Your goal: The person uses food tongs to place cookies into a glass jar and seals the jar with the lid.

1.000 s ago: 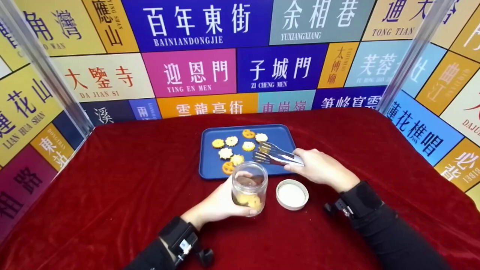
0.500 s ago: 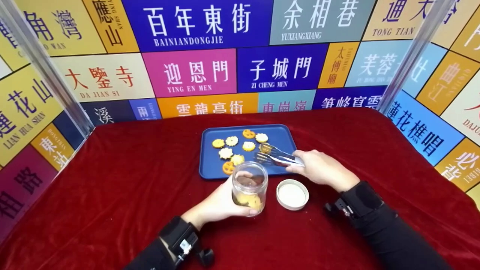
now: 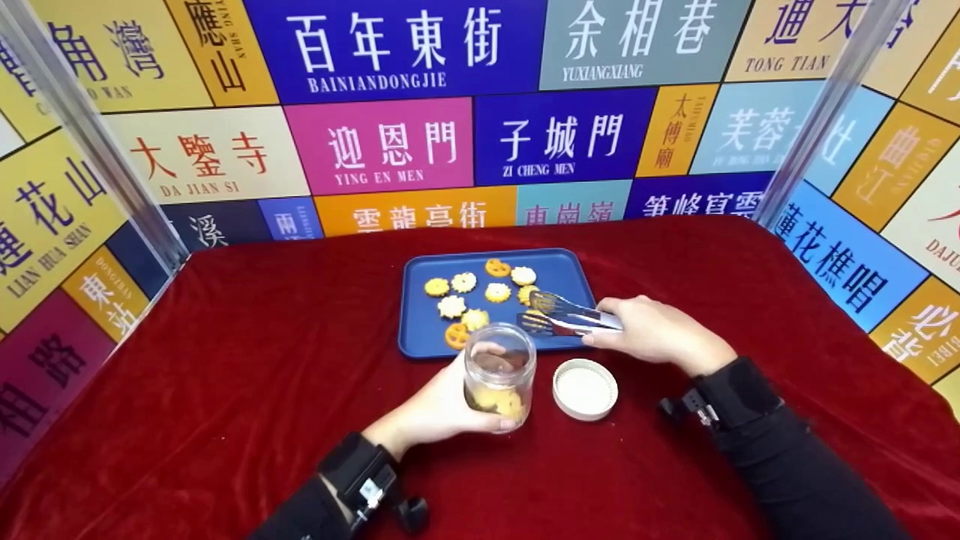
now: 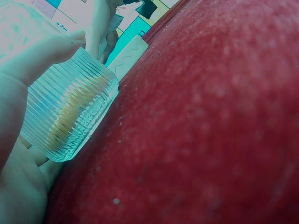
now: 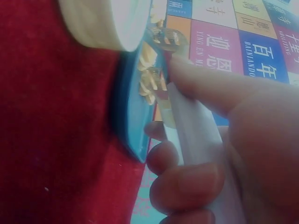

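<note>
**Tongs pulled back from the cookies, tips empty**

Right hand (image 3: 656, 337) grips the metal tongs (image 3: 570, 315), fingers and thumb curled round the handles; the right wrist view shows the fingers (image 5: 184, 184) wrapped on the metal. Compared with half a second ago, hand and tongs have shifted right and slightly back, so the tips now sit over the right part of the blue tray (image 3: 420, 341) beside the rightmost cookie (image 3: 527, 294), not on it. The two tong arms stand apart with nothing visible between them. My read: that grab did not take, or the approach is being reset; nothing is being carried toward the jar now.

Left hand (image 3: 435, 409) is unchanged: fingers wrapped round the clear ribbed jar (image 3: 499, 377), which stands upright and open on the red cloth (image 3: 225, 375), just in front of the tray's near edge. Left wrist view confirms the thumb (image 4: 46, 51) pressed on the jar wall (image 4: 70, 116).

Counts:
- cookies on the tray: 8 visible (one partly hidden behind the jar rim)
- cookies in the jar: some at the bottom, number cannot be told
- jars: 1
- white lid (image 3: 584, 388): 1, lying on the cloth right of the jar
- tongs: 1
- tray: 1
</note>
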The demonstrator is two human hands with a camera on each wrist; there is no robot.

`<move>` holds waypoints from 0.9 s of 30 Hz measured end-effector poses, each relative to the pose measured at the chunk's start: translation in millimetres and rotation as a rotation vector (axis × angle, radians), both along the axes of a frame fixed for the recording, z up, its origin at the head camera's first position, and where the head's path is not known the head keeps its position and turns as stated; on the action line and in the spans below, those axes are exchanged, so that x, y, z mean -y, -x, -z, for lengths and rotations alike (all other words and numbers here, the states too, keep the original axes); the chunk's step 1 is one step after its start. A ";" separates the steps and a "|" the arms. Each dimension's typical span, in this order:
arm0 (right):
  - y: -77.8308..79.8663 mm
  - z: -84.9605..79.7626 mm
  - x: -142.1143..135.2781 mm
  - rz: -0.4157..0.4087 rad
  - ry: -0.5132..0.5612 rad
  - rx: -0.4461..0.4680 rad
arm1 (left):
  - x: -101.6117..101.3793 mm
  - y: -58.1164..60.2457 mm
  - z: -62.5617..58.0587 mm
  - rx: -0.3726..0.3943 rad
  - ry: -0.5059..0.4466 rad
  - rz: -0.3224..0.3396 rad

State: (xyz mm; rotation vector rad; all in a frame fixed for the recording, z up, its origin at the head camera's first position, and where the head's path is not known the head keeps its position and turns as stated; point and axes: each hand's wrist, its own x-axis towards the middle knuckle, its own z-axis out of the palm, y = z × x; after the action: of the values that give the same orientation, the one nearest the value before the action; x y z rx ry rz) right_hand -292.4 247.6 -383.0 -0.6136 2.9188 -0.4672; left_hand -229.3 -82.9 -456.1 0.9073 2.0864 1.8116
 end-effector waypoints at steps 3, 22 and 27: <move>0.0 3.5 2.2 0.002 0.013 0.006 | -0.1 -0.3 -0.7 0.007 0.001 0.001; -1.3 5.3 3.6 -0.059 -0.034 -0.008 | 0.9 -0.4 -0.9 0.014 0.008 -0.005; -2.1 5.2 1.1 -0.083 -0.034 -0.006 | 0.5 -0.4 -0.8 0.015 0.005 -0.002</move>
State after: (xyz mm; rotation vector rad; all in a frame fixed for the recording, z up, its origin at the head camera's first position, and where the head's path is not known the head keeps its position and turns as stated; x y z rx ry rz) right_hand -290.3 246.4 -388.1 -0.7286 2.8870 -0.4063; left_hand -228.9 -83.3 -455.4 0.8880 2.0824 1.8077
